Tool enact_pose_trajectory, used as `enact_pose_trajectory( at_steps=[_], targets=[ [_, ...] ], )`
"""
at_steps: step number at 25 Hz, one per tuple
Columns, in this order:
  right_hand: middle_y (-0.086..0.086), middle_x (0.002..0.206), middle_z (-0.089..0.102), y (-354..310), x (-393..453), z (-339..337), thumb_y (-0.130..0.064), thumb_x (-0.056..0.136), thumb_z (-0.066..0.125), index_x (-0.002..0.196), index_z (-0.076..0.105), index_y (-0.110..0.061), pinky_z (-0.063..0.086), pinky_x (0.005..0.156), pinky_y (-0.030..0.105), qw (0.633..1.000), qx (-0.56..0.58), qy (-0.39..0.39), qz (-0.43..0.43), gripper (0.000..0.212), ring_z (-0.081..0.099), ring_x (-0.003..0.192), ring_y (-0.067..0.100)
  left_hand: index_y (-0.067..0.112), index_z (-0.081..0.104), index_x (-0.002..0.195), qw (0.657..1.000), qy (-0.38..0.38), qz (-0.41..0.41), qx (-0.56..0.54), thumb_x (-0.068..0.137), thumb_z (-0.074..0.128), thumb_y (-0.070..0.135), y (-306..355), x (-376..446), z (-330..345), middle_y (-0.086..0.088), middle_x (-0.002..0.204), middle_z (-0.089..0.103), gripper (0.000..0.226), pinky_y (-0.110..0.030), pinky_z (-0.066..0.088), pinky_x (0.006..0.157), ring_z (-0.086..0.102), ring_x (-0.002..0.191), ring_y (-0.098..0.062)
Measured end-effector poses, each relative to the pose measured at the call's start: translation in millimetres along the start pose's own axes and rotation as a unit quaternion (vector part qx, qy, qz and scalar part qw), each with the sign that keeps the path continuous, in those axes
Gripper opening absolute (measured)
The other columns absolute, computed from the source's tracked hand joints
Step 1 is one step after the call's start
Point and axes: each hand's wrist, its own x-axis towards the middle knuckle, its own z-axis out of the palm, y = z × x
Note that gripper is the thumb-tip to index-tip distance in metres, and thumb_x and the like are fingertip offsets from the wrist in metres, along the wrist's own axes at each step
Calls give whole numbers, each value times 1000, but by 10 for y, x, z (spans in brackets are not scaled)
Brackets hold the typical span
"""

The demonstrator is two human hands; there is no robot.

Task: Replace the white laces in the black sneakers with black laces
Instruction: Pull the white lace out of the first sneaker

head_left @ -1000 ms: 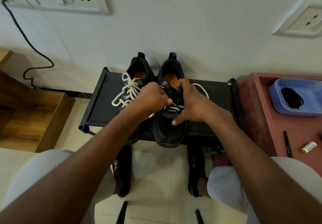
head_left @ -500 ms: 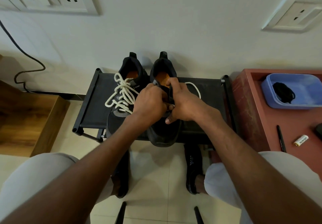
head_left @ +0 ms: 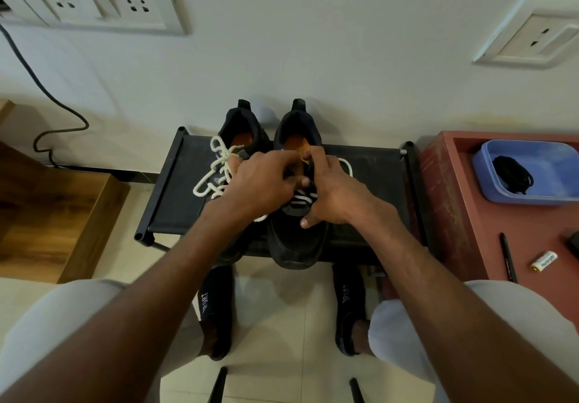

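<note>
Two black sneakers stand side by side on a black bench (head_left: 175, 202), heels toward the wall. The left sneaker (head_left: 242, 126) carries a loose knot of white lace (head_left: 216, 170). On the right sneaker (head_left: 296, 246), white lace rows (head_left: 302, 199) still cross the lower eyelets, and a white loop (head_left: 347, 164) pokes out to its right. My left hand (head_left: 260, 183) reaches across and pinches the lace at the top eyelets. Gripping the right sneaker's upper edge is my right hand (head_left: 336, 194), thumb pointing down its side. Black laces (head_left: 510, 173) lie in a blue tub (head_left: 532, 199).
The blue tub sits on a red table (head_left: 454, 214) at the right, with a black pen (head_left: 507, 258) and a battery (head_left: 545, 260). A wooden step (head_left: 62, 214) is at the left. A cable (head_left: 47, 95) hangs down the wall. My feet in black shoes (head_left: 216, 308) rest below the bench.
Both hands stay on the right sneaker. My left hand has crept up toward the tongue, so the lower white lace rows show again beside my right thumb.
</note>
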Motion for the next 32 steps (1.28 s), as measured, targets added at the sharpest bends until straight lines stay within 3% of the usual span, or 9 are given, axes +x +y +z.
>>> enact_pose_trajectory(
  at_steps=[3,8,10,12,14,18,24,29,32],
  targets=[
    [6,149,35,-6,-1,10,-26,60,101,134,14,-46,50,100,66,1000,-5,3,-3,116,56,126,39,38,72,108,989,22,40,140,95,66,47,9,15,91,14,88,66,17,-47,23,92,60,91,-15],
    [4,150,34,-15,-5,9,-25,59,101,135,14,-47,50,99,65,1000,3,6,6,117,56,126,37,30,75,80,997,44,-12,62,89,75,32,34,46,100,10,87,58,10,-44,33,88,55,95,-16],
    [3,152,31,-8,-24,1,-24,61,100,136,14,-47,50,101,65,1000,14,2,10,117,55,127,36,24,73,78,988,38,-73,-129,94,72,28,28,36,-101,8,88,69,17,-39,37,86,63,92,-12],
    [4,155,28,-4,-23,-6,-24,63,100,140,11,-46,48,103,66,1000,13,-2,14,119,55,130,38,13,67,83,903,24,-109,-415,103,60,18,-37,-17,-334,-2,99,78,21,-32,46,77,73,95,-15],
    [5,156,27,-6,-12,-12,-24,63,100,142,10,-46,48,104,66,1000,10,-6,15,121,54,130,39,10,60,90,861,-5,-112,-496,107,51,15,-64,-72,-401,-8,99,78,20,-26,48,62,76,91,-18],
    [4,154,29,-12,-14,1,-24,62,100,136,14,-49,52,99,63,1000,10,1,11,117,56,128,38,17,67,95,994,34,3,-100,95,72,25,-61,21,-101,7,78,63,10,-17,42,57,62,71,-6],
    [6,154,30,-12,-13,-14,-27,62,100,141,12,-48,52,100,63,1000,4,-2,8,120,55,129,40,28,78,88,994,10,77,81,82,82,38,-110,99,119,5,99,54,13,-34,48,73,58,87,-17],
    [4,153,30,-17,-34,-17,-26,62,100,138,14,-49,52,99,63,1000,13,-5,11,117,58,124,40,14,69,80,993,-16,15,-115,89,78,21,-110,84,-235,0,82,69,14,-42,59,84,69,82,-18],
    [3,154,29,-16,-27,-26,-25,62,100,139,13,-49,50,101,64,1000,17,-12,13,118,59,123,39,4,60,87,913,68,72,-396,99,64,8,-151,12,-509,-13,102,74,13,-32,56,81,70,94,-21]
  ],
)
